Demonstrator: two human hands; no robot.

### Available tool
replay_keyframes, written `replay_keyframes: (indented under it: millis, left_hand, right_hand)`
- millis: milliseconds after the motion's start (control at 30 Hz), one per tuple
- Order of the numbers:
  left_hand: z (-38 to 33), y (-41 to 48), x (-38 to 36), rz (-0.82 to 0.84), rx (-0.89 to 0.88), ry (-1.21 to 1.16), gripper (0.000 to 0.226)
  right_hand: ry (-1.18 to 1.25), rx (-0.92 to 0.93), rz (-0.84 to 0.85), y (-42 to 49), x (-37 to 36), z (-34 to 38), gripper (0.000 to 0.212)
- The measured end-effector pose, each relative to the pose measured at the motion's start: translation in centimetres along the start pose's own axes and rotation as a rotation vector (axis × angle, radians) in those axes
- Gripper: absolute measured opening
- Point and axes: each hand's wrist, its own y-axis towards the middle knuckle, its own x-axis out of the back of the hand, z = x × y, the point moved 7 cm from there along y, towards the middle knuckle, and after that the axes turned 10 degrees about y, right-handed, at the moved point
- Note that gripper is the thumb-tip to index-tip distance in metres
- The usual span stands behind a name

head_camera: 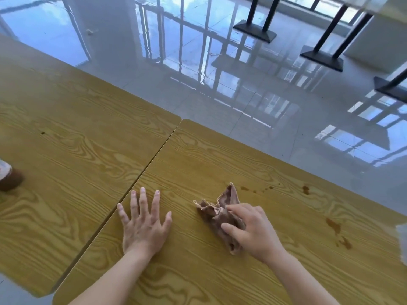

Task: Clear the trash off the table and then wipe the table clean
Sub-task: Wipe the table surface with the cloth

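On the big wooden surface [198, 164], the left hand [144, 225] lies flat with fingers spread, the right hand [253, 230] pinches the brown cloth [220, 213] near the middle, and bunched-up cloth might smear the little brown spills [337, 230] on the right.

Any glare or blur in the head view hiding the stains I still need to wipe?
Head view: strong window glare on the floor, not the table; brown stains show clearly right of the cloth; frame edges look soft and bent.

Two bare forearms [123, 280], no sleeves
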Motion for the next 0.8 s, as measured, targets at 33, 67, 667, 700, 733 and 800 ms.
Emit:
replay_keyframes:
  millis: [33,67,667,700,733,800]
  left_hand:
    - [0.0,0.0,0.0,0.003,-0.003,0.002,0.076]
    - [-0.1,-0.1,0.1,0.003,-0.010,0.001,0.075]
    - [-5.6,-0.1,-0.3,-0.030,-0.088,0.012,0.062]
    - [-5.6,0.0,-0.2,-0.030,-0.081,0.014,0.062]
    - [-5.6,0.0,-0.2,-0.024,-0.079,0.016,0.062]
    - [-5.7,0.0,-0.1,-0.016,-0.082,0.011,0.062]
  right_hand:
    - [-0.100,0.021,0.066,-0.5,-1.4,-0.8,0.055]
    - [-0.198,0.056,0.111,-0.6,-2.6,-1.3,0.064]
    - [-0.292,-0.105,-0.217,1.4,-4.7,-5.8,0.070]
    - [-0.294,-0.026,-0.187,1.1,-6.0,-4.7,0.068]
    - [-0.312,0.053,-0.143,0.2,-7.0,-4.1,0.066]
    - [-0.368,0.190,-0.067,-1.7,-7.8,-4.5,0.063]
